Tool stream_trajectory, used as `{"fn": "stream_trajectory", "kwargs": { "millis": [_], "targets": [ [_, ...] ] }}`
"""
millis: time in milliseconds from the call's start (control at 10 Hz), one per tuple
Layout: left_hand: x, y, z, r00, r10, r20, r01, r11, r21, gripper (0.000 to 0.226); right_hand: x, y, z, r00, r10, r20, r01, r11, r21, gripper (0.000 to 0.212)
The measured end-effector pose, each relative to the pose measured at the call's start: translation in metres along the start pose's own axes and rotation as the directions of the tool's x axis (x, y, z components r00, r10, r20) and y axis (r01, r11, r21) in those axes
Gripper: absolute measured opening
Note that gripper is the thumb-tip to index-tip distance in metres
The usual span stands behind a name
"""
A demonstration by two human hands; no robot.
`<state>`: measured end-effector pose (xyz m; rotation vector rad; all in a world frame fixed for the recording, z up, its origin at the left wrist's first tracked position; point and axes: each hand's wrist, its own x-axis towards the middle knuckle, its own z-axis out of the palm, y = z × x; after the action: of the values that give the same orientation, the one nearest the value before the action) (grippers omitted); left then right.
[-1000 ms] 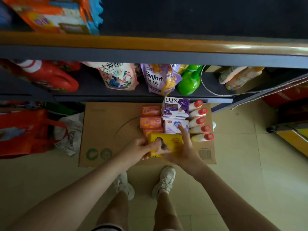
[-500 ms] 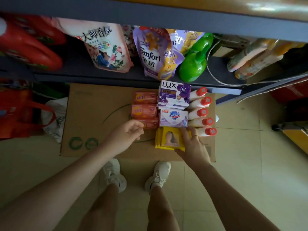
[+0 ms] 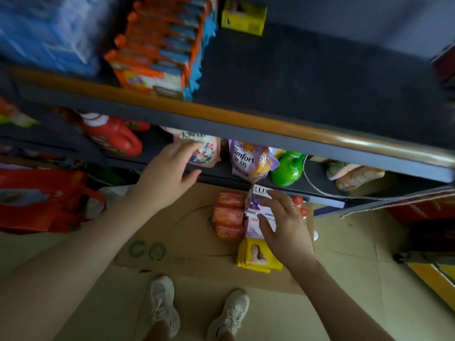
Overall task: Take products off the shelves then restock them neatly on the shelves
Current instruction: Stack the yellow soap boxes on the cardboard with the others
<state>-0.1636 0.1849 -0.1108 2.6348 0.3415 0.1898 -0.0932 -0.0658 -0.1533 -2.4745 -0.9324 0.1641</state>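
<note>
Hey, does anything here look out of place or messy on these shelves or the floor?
Yes. Soap boxes, orange packs and yellow packets sit on flattened cardboard on the floor, not shelved. One yellow box stands alone on the mostly bare upper shelf.

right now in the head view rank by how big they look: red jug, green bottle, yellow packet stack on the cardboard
1. red jug
2. yellow packet stack, but it lies nearer the camera, so unsure
3. green bottle, partly hidden by the shelf
</note>
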Motion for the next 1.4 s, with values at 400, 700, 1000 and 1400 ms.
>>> {"fn": "stream_trajectory", "kwargs": {
  "millis": [400,700,1000,1400],
  "targets": [
    [0.102,-0.054,-0.063,0.962,0.258,-0.09,-0.161,0.801,0.576,0.126,0.218,-0.077,-0.056,0.941,-0.16,-0.299,0.182,0.982,0.048,0.022],
    [0.116,-0.073,-0.051,0.883,0.407,-0.233,-0.225,0.803,0.552,0.126,0.356,-0.04,-0.029,1.0,-0.027,0.009,0.028,0.921,-0.388,0.061],
    [0.119,-0.068,-0.052,0.884,0.401,-0.239,-0.202,0.79,0.579,0.107,0.367,-0.03,-0.024,0.985,-0.105,-0.135,0.039,0.907,-0.42,0.053],
    [0.11,-0.054,-0.062,0.97,0.218,-0.111,-0.111,0.797,0.594,0.122,0.319,-0.04,-0.046,0.989,0.092,0.113,-0.065,0.973,-0.222,0.079]
  ]
}}
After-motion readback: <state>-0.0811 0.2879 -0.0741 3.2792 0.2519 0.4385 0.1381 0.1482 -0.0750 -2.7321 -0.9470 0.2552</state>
